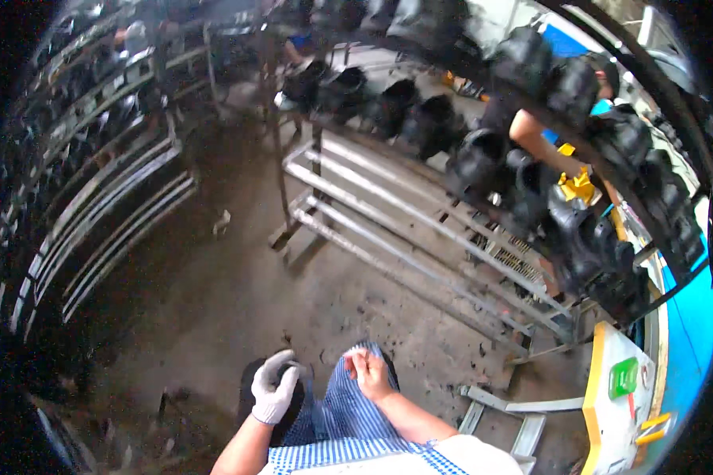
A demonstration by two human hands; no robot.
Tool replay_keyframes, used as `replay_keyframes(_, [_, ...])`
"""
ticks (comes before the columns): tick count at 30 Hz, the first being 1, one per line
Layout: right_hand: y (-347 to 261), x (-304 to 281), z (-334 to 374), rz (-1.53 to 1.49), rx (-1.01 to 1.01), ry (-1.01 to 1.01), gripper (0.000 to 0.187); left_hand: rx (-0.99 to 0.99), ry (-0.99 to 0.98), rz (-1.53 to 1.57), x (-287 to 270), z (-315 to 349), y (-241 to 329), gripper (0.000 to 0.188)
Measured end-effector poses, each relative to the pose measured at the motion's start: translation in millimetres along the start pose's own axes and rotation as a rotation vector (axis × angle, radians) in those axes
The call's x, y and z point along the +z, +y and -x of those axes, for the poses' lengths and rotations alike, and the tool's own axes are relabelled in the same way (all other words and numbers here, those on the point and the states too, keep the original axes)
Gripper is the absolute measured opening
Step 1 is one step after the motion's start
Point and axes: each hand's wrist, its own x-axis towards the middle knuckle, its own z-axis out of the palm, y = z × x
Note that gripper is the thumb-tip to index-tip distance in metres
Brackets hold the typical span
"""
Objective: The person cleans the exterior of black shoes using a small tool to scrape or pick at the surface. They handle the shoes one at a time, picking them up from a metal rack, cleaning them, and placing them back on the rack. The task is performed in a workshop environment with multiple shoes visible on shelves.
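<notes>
Though black boot-like pieces line the rack edge, what remains is unclear, gloved left hand loosely spread, right hand grip indiscernible.

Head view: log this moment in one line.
left hand: white-gloved, grip loosely open; right hand: ungloved, partly curled, contents unclear; ahead: metal rack, black items along top

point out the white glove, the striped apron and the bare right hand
White glove [270,391]: head view, on the back of it
Striped apron [342,413]: head view, on its blue-striped front
Bare right hand [367,377]: head view, middle of the hand
</notes>
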Motion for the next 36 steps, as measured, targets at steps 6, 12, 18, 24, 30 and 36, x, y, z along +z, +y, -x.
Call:
replay_keyframes(6, [19.4, -40.4, -14.6, 0.258, -0.051, 0.220, 0.029, 0.017, -0.127, -0.221, 38.7, -48.9, 30.5, 0.034])
replay_keyframes(12, [49.2, -87.4, 8.6, 0.199, 0.191, 0.507, 0.037, 0.045, -0.390, -0.205, 68.7, -54.4, 37.7, 0.035])
replay_keyframes(18, [36.6, -97.8, 68.7, 0.215, 0.160, 0.774, 0.034, 0.086, -0.724, -0.283, 77.6, -34.1, 30.5, 0.041])
replay_keyframes(24, [59.1, -85.7, 67.2, 0.380, 0.135, 0.769, 0.034, 0.086, -0.839, -0.301, 42.1, -1.6, 62.4, 0.047])
replay_keyframes(30, [8.1, -69.4, 43.1, 0.008, 0.094, 0.542, 0.039, 0.048, -0.633, -0.326, -30.3, 23.8, 78.8, 0.051])
replay_keyframes(36, [44.8, -109.2, -52.2, -0.003, 0.179, 0.288, 0.045, 0.071, -0.127, -0.350, -95.6, 82.3, 43.6, 0.043])
